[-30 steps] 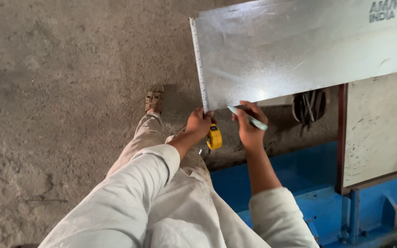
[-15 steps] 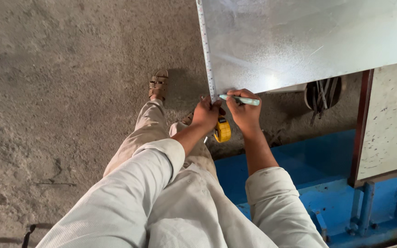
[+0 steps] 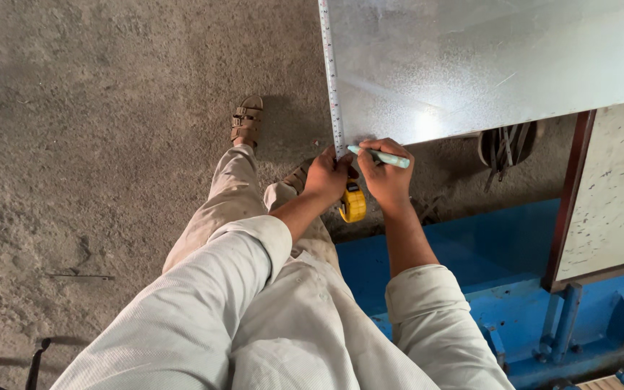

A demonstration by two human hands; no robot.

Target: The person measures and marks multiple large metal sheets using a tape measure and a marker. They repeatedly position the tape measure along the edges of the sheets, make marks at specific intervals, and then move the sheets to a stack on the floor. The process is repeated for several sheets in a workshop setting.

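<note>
Galvanised sheet [image 3: 485, 65] at twelve o'clock is being measured: left hand [image 3: 324, 175] pins the tape [image 3: 331, 79] along its edge, right hand [image 3: 386, 175] grips a pen [image 3: 378, 157], calling for a steady mark.

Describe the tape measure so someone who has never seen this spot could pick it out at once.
Start at the big shiny metal sheet at the top of the view and follow its left edge, where a thin white tape blade runs down to the near corner. There the left hand pins the blade, and the tape measure hangs just below it. Its round yellow case is the only bright yellow thing against the grey floor.
</note>
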